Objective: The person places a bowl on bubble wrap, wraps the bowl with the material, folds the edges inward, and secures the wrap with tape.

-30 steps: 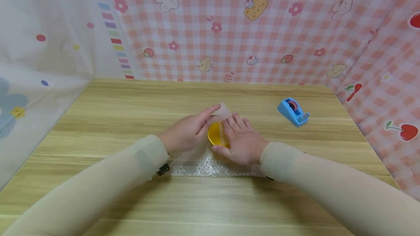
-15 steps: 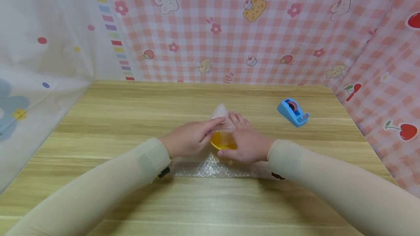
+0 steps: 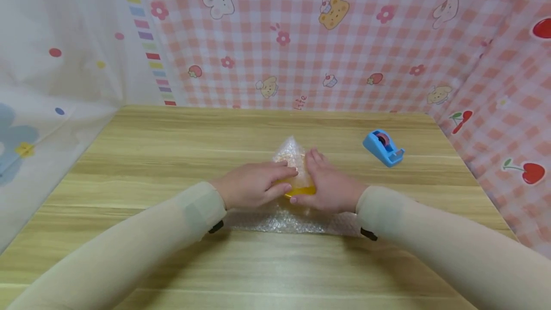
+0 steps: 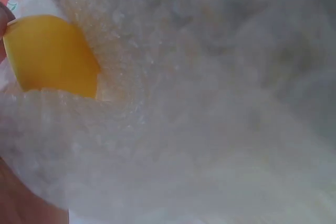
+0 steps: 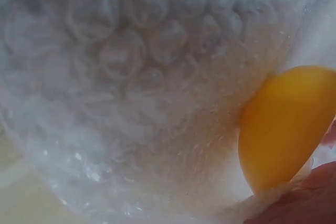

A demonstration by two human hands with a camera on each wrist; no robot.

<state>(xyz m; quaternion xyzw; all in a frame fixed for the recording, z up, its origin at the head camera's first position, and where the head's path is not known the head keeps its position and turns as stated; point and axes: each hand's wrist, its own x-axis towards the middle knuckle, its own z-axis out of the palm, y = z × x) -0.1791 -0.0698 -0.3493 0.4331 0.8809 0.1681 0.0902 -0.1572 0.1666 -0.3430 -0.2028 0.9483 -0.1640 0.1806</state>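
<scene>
A yellow bowl (image 3: 303, 191) lies near the middle of the table, partly covered by bubble wrap (image 3: 280, 222). A pointed flap of the wrap (image 3: 290, 147) stands up at its far side. My left hand (image 3: 254, 184) lays its extended fingers over the flap, thumb by the bowl's near rim. On the right side, my right hand (image 3: 333, 186) rests against wrap and bowl with straight fingers, its thumb close to the near rim. In the right wrist view, the bowl's smooth side (image 5: 286, 129) emerges from the bubbles. Wrap fills most of the left wrist view, beside a bare yellow patch (image 4: 52, 56).
A blue tape dispenser (image 3: 384, 148) with a reddish roll stands at the right back of the wooden table (image 3: 172, 133). A pink checked cloth (image 3: 258, 37) hangs behind, and more printed cloth borders both sides.
My left hand has brought the bubble wrap flap down toward me over the bowl, covering more yellow. My right hand has slid slightly right, to the bowl's side. The tape dispenser stays put.
</scene>
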